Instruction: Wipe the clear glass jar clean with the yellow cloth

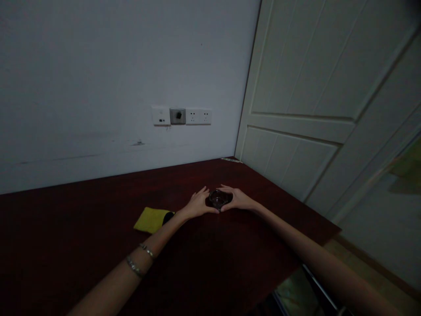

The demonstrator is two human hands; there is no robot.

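Note:
A small round dark glass dish (217, 200) sits on the dark red table (197, 259). From its left side my left hand (198, 204) curves around it, thumb at the front and fingers behind. My right hand (239, 199) cups the opposite side in the same way, and the two thumbs nearly meet in front of the dish. Parts of its rim are covered by my fingers. Beside my left forearm lies a yellow cloth (150, 220) with a dark round patch, partly hidden by the arm. Two bracelets (135, 266) circle my left wrist area.
Behind the table rises a pale wall with a row of sockets and switches (182, 116). A white panelled door (296, 114) stands along the right side. A thin light strip (231, 160) lies at the table's far corner. The table's right edge drops to the floor (365, 267).

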